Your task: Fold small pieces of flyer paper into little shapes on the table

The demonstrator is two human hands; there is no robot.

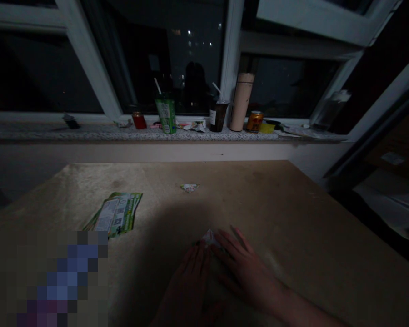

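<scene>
a small printed paper (209,236) lies on the table (276,195) at the meeting point of the two hands; take it as the middle of a clock face, with twelve towards the window. its far end shows as a pale point, and the rest is under the fingers, so how many folds it carries cannot be told.

the left hand (193,270) comes in from seven o'clock, palm down, fingers straight and close together on the paper's near edge. the right hand (241,260) comes in from four, fingers a little spread, tips on the paper's right side. neither is curled round it; both seem to press rather than clasp, though the thumbs are too dark to tell whether they catch an edge.

a small folded triangle (189,187) lies apart between eleven and twelve, seemingly a finished piece. so one piece looks done, and the one under the hands looks partway, its folding or flattening not yet complete. a fanned stack of leaflets (119,213) lies between nine and ten, flat and apparently unfolded; how many there are cannot be counted.

farther out, the window sill (98,132) bears a red jar (139,120) at eleven, a dark cup (218,117) at twelve and a pink flask (241,102) just past it.
</scene>
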